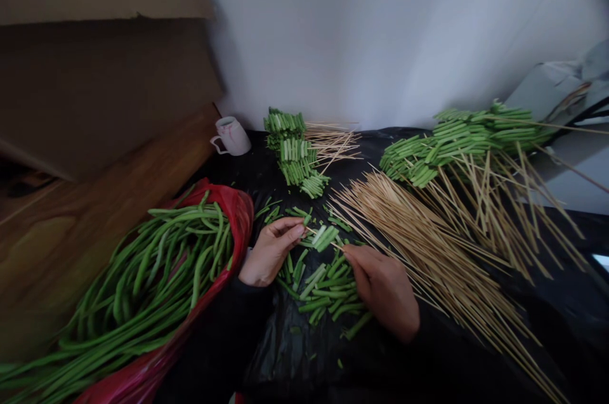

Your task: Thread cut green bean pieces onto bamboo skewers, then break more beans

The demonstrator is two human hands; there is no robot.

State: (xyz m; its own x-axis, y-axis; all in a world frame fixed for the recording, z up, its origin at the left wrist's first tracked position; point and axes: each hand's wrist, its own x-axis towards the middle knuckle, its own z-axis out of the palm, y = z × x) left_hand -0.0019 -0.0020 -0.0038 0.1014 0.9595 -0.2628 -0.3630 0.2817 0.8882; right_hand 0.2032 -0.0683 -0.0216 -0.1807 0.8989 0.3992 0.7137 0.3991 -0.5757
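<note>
Between my two hands runs a thin wooden skewer with several short green bean pieces (pixel 325 238) threaded crosswise on it. My left hand (pixel 275 250) pinches the skewer's left end between thumb and fingers. The fingers of my right hand (pixel 385 290) are closed on its right part. Loose cut bean pieces (pixel 333 290) lie on the black plastic sheet (pixel 290 353) under and in front of my hands. A large bundle of bare skewers (pixel 442 252) spreads out to the right of my right hand.
A red bag (pixel 242 214) of long green beans (pixel 152 264) is at the left. Filled skewers (pixel 297 160) are stacked behind my hands, with another pile (pixel 476 137) at the back right. A white mug (pixel 232 136) stands near the wall.
</note>
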